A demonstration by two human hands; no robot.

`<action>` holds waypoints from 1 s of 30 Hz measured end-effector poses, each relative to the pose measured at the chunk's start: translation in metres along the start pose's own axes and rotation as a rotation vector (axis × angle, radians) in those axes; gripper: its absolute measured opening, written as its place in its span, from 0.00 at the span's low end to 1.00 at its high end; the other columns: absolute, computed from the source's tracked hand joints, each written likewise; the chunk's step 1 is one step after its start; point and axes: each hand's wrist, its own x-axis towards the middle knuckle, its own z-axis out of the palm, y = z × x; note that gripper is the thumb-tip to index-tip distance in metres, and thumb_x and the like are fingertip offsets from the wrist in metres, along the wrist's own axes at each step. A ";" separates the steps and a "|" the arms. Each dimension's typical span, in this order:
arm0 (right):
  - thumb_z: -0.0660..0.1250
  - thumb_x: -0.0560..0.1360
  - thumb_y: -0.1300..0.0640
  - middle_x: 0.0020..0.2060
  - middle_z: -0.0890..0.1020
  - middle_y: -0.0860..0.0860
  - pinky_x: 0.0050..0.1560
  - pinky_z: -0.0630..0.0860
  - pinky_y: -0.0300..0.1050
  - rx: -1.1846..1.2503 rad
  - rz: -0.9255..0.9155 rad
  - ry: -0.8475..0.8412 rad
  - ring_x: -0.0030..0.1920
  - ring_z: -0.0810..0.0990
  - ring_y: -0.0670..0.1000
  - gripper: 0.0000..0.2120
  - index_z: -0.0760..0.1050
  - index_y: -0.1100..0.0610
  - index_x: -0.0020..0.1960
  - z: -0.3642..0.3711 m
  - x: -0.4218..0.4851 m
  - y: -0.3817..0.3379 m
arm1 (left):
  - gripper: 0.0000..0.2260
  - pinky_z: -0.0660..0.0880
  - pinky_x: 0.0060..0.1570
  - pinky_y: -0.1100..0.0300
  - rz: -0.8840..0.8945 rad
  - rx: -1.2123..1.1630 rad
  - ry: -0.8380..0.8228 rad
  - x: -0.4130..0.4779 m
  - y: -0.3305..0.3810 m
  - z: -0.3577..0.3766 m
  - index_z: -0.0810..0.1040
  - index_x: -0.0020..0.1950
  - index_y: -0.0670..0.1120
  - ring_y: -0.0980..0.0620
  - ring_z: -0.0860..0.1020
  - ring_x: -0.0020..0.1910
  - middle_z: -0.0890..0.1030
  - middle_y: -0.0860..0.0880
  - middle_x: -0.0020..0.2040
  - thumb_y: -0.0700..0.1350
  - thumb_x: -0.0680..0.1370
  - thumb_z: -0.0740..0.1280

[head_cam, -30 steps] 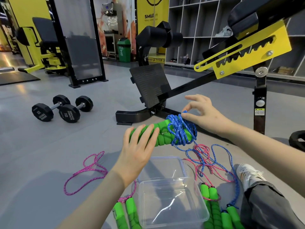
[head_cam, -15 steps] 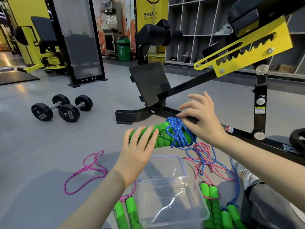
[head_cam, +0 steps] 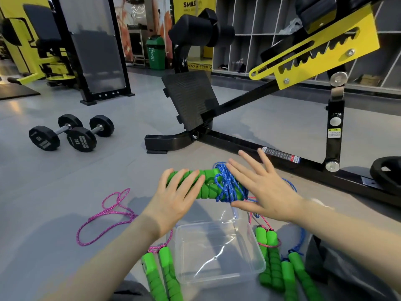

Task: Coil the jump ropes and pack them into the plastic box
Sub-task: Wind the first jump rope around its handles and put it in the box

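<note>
A pair of green foam handles [head_cam: 207, 184] is held level above the floor, with blue rope [head_cam: 227, 187] wound around its right end. My left hand [head_cam: 175, 198] grips the left end of the handles. My right hand [head_cam: 264, 190] is flat with fingers spread against the blue coil, holding nothing. Below them the clear plastic box [head_cam: 217, 253] stands empty on the floor. Left of the box lies a pink rope [head_cam: 104, 216] with its green handles [head_cam: 160, 276]. To the right lie a pink-rope handle pair [head_cam: 269, 257] and a blue-rope handle pair [head_cam: 297, 276].
A black bench frame [head_cam: 238, 144] with a yellow adjuster runs across the floor just beyond my hands. Two black dumbbells [head_cam: 71, 133] lie at the left. A black weight plate [head_cam: 386, 172] sits at the far right. My grey-trousered leg is at the lower right.
My right hand has let go of the blue rope and spread flat against the coil. The bundle has come lower, closer to the box. My left hand keeps its grip.
</note>
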 end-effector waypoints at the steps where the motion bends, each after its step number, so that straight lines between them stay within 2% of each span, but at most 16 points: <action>1: 0.50 0.77 0.35 0.71 0.67 0.55 0.72 0.48 0.63 0.018 0.018 0.004 0.74 0.56 0.57 0.36 0.59 0.60 0.74 0.008 -0.007 -0.002 | 0.23 0.69 0.55 0.41 0.049 -0.002 -0.001 0.001 -0.003 0.003 0.68 0.66 0.37 0.39 0.72 0.55 0.74 0.39 0.60 0.30 0.78 0.41; 5: 0.51 0.77 0.36 0.72 0.65 0.58 0.74 0.47 0.56 0.180 0.142 0.091 0.74 0.58 0.54 0.37 0.60 0.64 0.73 0.027 -0.016 -0.009 | 0.19 0.69 0.52 0.44 0.163 -0.024 0.012 0.025 -0.010 0.019 0.71 0.63 0.37 0.40 0.72 0.52 0.80 0.39 0.55 0.31 0.81 0.44; 8: 0.51 0.77 0.36 0.69 0.69 0.59 0.74 0.48 0.52 0.230 0.193 0.086 0.71 0.62 0.54 0.37 0.64 0.66 0.71 0.043 -0.023 -0.007 | 0.21 0.68 0.53 0.43 0.178 -0.063 -0.022 0.021 0.004 0.039 0.70 0.64 0.37 0.40 0.71 0.53 0.78 0.39 0.57 0.31 0.80 0.42; 10: 0.51 0.78 0.37 0.67 0.72 0.60 0.73 0.51 0.52 0.207 0.170 0.054 0.69 0.67 0.55 0.36 0.66 0.66 0.69 0.059 -0.034 -0.009 | 0.22 0.66 0.54 0.42 0.174 -0.073 -0.051 0.000 0.023 0.053 0.68 0.66 0.37 0.39 0.71 0.54 0.73 0.39 0.60 0.32 0.79 0.41; 12: 0.53 0.78 0.39 0.66 0.73 0.60 0.73 0.52 0.51 0.212 0.139 0.020 0.67 0.70 0.56 0.34 0.65 0.66 0.69 0.078 -0.048 -0.016 | 0.20 0.67 0.53 0.43 0.122 -0.093 -0.068 -0.023 0.048 0.069 0.69 0.66 0.38 0.40 0.71 0.54 0.71 0.41 0.61 0.33 0.80 0.43; 15: 0.54 0.78 0.41 0.67 0.72 0.60 0.72 0.58 0.52 0.231 0.067 -0.026 0.68 0.70 0.57 0.31 0.61 0.63 0.72 0.105 -0.067 -0.028 | 0.13 0.69 0.48 0.46 -0.062 -0.209 0.025 -0.050 0.084 0.086 0.73 0.60 0.41 0.43 0.73 0.50 0.74 0.43 0.57 0.33 0.81 0.53; 17: 0.53 0.79 0.42 0.66 0.73 0.60 0.70 0.64 0.53 0.221 0.006 -0.047 0.67 0.71 0.57 0.29 0.61 0.61 0.72 0.119 -0.075 -0.034 | 0.16 0.68 0.52 0.45 -0.040 -0.202 -0.080 -0.067 0.097 0.083 0.71 0.62 0.40 0.42 0.72 0.52 0.73 0.42 0.59 0.32 0.80 0.50; 19: 0.52 0.79 0.43 0.64 0.75 0.60 0.69 0.65 0.50 0.208 -0.060 -0.053 0.64 0.74 0.57 0.28 0.62 0.62 0.70 0.130 -0.079 -0.039 | 0.21 0.66 0.54 0.43 0.023 -0.186 -0.216 -0.085 0.102 0.078 0.69 0.65 0.39 0.40 0.71 0.55 0.74 0.41 0.60 0.30 0.74 0.50; 22: 0.49 0.80 0.43 0.61 0.77 0.61 0.67 0.65 0.47 0.208 -0.102 -0.068 0.62 0.76 0.56 0.27 0.64 0.63 0.68 0.148 -0.081 -0.043 | 0.27 0.68 0.56 0.42 0.047 -0.171 -0.400 -0.098 0.112 0.081 0.67 0.65 0.39 0.40 0.69 0.55 0.80 0.42 0.57 0.32 0.66 0.60; 24: 0.45 0.81 0.42 0.61 0.78 0.60 0.64 0.70 0.47 0.233 -0.090 -0.111 0.61 0.78 0.56 0.28 0.64 0.63 0.67 0.159 -0.084 -0.045 | 0.37 0.69 0.57 0.42 0.065 -0.200 -0.557 -0.103 0.117 0.088 0.66 0.66 0.39 0.39 0.69 0.56 0.80 0.42 0.58 0.33 0.57 0.70; 26: 0.43 0.81 0.42 0.62 0.78 0.59 0.60 0.73 0.45 0.257 -0.074 -0.157 0.60 0.79 0.54 0.28 0.65 0.63 0.67 0.171 -0.087 -0.047 | 0.45 0.72 0.56 0.42 0.051 -0.247 -0.701 -0.105 0.119 0.095 0.66 0.66 0.39 0.40 0.71 0.56 0.79 0.42 0.59 0.35 0.50 0.75; 28: 0.47 0.80 0.43 0.62 0.78 0.58 0.58 0.75 0.43 0.275 -0.065 -0.196 0.59 0.79 0.53 0.28 0.68 0.63 0.66 0.181 -0.090 -0.048 | 0.46 0.76 0.54 0.44 0.044 -0.301 -0.776 -0.102 0.120 0.099 0.68 0.66 0.39 0.40 0.74 0.54 0.79 0.42 0.58 0.35 0.48 0.76; 30: 0.51 0.76 0.43 0.60 0.79 0.58 0.52 0.78 0.43 0.278 -0.069 -0.228 0.57 0.80 0.52 0.29 0.74 0.63 0.63 0.188 -0.092 -0.051 | 0.43 0.78 0.51 0.46 0.074 -0.342 -0.813 -0.099 0.119 0.102 0.75 0.63 0.39 0.41 0.77 0.51 0.80 0.42 0.56 0.36 0.47 0.77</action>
